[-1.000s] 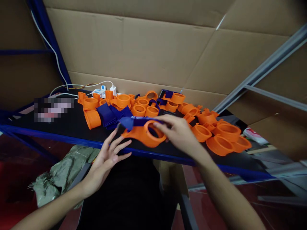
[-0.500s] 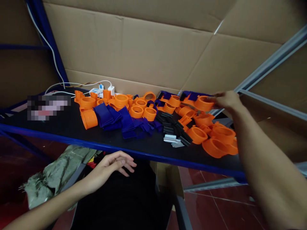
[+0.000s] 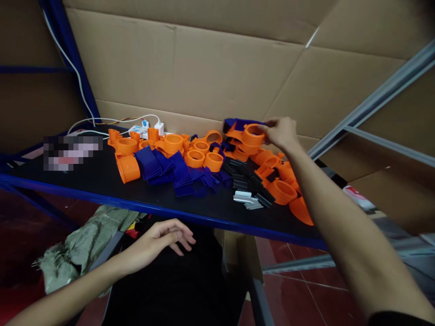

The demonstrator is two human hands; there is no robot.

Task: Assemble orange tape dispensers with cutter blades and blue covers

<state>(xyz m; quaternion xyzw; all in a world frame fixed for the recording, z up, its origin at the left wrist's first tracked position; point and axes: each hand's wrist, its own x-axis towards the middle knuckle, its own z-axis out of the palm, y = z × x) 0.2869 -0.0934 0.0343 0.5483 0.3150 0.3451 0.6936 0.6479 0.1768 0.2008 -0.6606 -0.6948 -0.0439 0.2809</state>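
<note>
My right hand (image 3: pixel 281 132) grips an orange plastic ring holder (image 3: pixel 252 141) by its right edge. A dark blue flap (image 3: pixel 238 123) is attached along its back and left side. It hovers at the rear of the shelf, right over similar orange parts; whether it touches them I cannot tell. My left hand (image 3: pixel 166 237) hangs above my lap in front of the shelf, holding nothing, its fingers loosely apart. Blue flat pieces (image 3: pixel 151 164) lie mid-shelf. Several black strips (image 3: pixel 240 174) and a few silver strips (image 3: pixel 245 198) are right of them.
More orange ring holders (image 3: pixel 127 168) stand at left and right on the black shelf (image 3: pixel 102 185), which has a blue front edge. A white power strip (image 3: pixel 139 131) with cables is at the back. Cardboard (image 3: pixel 204 68) walls the rear. Metal posts (image 3: pixel 370 95) slope at right.
My right hand has moved left along the back of the shelf with the orange ring holder, from the right-hand pile to above the parts nearer the middle. My left hand stays almost still.
</note>
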